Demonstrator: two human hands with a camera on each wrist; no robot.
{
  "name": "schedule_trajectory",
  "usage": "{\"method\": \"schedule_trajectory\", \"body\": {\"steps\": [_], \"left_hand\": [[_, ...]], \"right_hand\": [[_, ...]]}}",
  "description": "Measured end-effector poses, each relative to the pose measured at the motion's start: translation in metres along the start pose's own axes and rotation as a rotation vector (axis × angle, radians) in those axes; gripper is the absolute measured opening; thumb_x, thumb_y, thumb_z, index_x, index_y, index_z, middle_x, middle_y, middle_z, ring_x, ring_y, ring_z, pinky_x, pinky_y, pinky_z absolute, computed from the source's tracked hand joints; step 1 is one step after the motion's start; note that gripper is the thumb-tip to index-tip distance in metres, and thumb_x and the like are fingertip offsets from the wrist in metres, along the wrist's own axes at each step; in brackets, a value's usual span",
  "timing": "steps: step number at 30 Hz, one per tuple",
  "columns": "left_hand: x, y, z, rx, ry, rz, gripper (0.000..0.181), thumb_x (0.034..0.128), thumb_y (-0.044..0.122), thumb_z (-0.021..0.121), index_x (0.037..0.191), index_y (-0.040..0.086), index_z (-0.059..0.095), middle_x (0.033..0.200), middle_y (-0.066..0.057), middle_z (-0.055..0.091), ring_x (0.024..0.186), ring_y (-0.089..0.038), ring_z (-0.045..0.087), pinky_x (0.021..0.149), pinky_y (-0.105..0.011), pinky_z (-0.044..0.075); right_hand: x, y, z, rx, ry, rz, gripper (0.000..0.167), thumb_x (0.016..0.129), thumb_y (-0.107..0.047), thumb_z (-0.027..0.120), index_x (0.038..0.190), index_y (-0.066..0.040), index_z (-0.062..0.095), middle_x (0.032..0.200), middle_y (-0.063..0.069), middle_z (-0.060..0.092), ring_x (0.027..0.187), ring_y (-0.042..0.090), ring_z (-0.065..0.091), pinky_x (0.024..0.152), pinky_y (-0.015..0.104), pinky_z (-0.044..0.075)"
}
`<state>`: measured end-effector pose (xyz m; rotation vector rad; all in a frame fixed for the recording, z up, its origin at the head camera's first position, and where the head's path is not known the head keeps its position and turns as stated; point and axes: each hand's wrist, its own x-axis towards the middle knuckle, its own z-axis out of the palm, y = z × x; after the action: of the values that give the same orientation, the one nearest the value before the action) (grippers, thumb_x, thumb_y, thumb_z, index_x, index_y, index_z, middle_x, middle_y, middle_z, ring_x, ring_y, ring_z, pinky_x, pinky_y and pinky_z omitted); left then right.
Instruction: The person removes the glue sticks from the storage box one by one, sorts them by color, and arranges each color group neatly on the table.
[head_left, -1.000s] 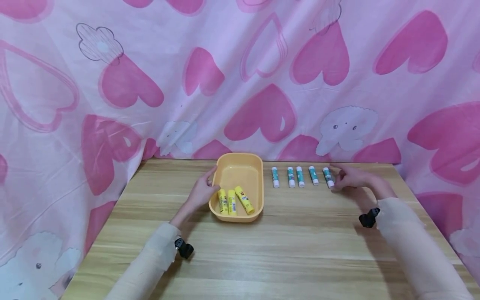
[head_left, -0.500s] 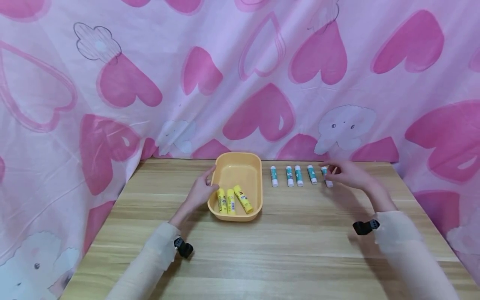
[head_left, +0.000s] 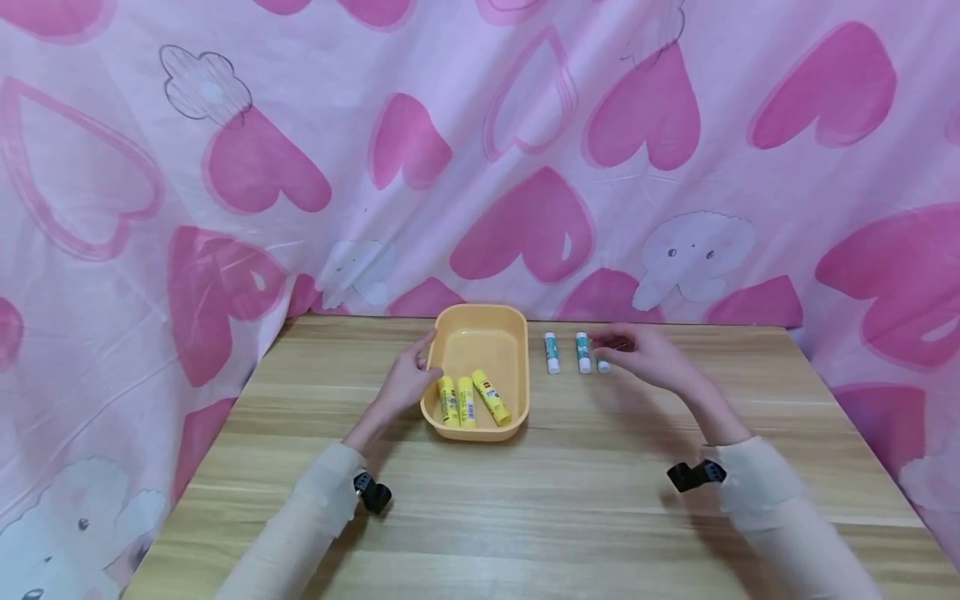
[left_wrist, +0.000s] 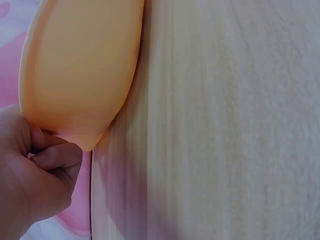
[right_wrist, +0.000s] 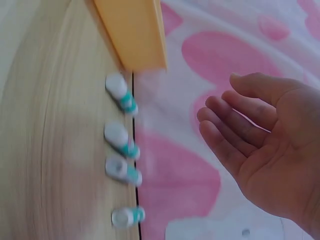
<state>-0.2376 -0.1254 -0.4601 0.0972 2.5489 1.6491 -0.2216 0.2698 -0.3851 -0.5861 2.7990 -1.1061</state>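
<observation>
My right hand (head_left: 641,357) loosely spread, nothing held; teal-and-white cylindrical sticks (head_left: 583,352) beneath and left, long axes pointing away, longer white ends nearest me. Left hand (head_left: 405,385) pinches rounded orange plastic tray (head_left: 483,350); three yellow cylindrical sticks (head_left: 467,402) inside, just right.

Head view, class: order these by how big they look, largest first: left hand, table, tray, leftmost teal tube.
1. Table
2. Tray
3. Left hand
4. Leftmost teal tube
</observation>
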Motion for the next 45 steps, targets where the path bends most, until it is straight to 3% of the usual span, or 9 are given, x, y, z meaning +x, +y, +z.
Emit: {"method": "schedule_trajectory", "body": {"steps": [9, 18, 25, 32, 35, 42, 45], "left_hand": [[0.002, 0.001, 0.004, -0.010, -0.007, -0.005, 0.078, 0.0861, 0.001, 0.062, 0.156, 0.021, 0.033, 0.060, 0.002, 0.047, 0.052, -0.012, 0.051, 0.050, -0.026, 0.055], [0.004, 0.001, 0.006, 0.022, 0.000, 0.002, 0.078, 0.0849, 0.002, 0.063, 0.155, 0.021, 0.034, 0.059, 0.004, 0.041, 0.049, -0.009, 0.042, 0.044, -0.020, 0.045], [0.003, 0.003, 0.006, 0.009, -0.008, -0.010, 0.079, 0.0859, 0.002, 0.062, 0.156, 0.021, 0.033, 0.060, 0.003, 0.045, 0.050, -0.010, 0.047, 0.045, -0.022, 0.049], [0.003, 0.003, 0.004, 0.017, -0.012, -0.005, 0.079, 0.0860, 0.001, 0.062, 0.156, 0.020, 0.032, 0.060, 0.002, 0.045, 0.050, -0.011, 0.046, 0.045, -0.022, 0.048], [0.002, 0.002, 0.003, -0.014, -0.012, -0.010, 0.079, 0.0861, 0.000, 0.061, 0.157, 0.021, 0.032, 0.064, -0.002, 0.054, 0.055, -0.014, 0.055, 0.050, -0.026, 0.055], [0.001, 0.000, 0.002, -0.014, -0.009, -0.022, 0.078, 0.0864, 0.001, 0.061, 0.156, 0.022, 0.033, 0.061, -0.001, 0.050, 0.054, -0.014, 0.052, 0.048, -0.024, 0.051], [0.003, 0.002, 0.004, -0.031, -0.028, -0.016, 0.078, 0.0872, 0.002, 0.061, 0.157, 0.022, 0.032, 0.065, -0.005, 0.057, 0.058, -0.016, 0.058, 0.053, -0.026, 0.056]], "right_hand": [[0.013, -0.028, 0.019, 0.095, -0.051, -0.020, 0.034, 0.094, -0.021, 0.067, 0.126, -0.009, 0.067, 0.115, 0.009, 0.072, 0.103, 0.020, 0.067, 0.085, 0.024, 0.058], [0.028, -0.061, 0.041, 0.161, -0.205, -0.046, 0.047, 0.092, -0.021, 0.069, 0.135, -0.006, 0.059, 0.120, 0.011, 0.069, 0.109, 0.022, 0.066, 0.090, 0.035, 0.059], [0.041, -0.077, 0.065, 0.142, -0.300, -0.063, 0.053, 0.091, -0.020, 0.071, 0.138, -0.004, 0.054, 0.125, 0.016, 0.065, 0.110, 0.021, 0.067, 0.093, 0.034, 0.058], [0.052, -0.090, 0.085, 0.082, -0.357, -0.002, 0.058, 0.088, -0.020, 0.072, 0.140, -0.004, 0.053, 0.126, 0.013, 0.063, 0.109, 0.020, 0.065, 0.091, 0.033, 0.059], [0.058, -0.095, 0.093, 0.072, -0.381, 0.016, 0.061, 0.086, -0.020, 0.075, 0.140, -0.003, 0.053, 0.126, 0.013, 0.063, 0.112, 0.024, 0.064, 0.091, 0.034, 0.058], [0.065, -0.100, 0.109, 0.041, -0.415, 0.023, 0.063, 0.084, -0.018, 0.077, 0.140, -0.003, 0.053, 0.130, 0.014, 0.061, 0.118, 0.031, 0.059, 0.097, 0.040, 0.056], [0.065, -0.098, 0.111, 0.010, -0.410, 0.032, 0.063, 0.084, -0.017, 0.077, 0.141, -0.002, 0.052, 0.133, 0.015, 0.059, 0.119, 0.032, 0.059, 0.097, 0.042, 0.056]]}}
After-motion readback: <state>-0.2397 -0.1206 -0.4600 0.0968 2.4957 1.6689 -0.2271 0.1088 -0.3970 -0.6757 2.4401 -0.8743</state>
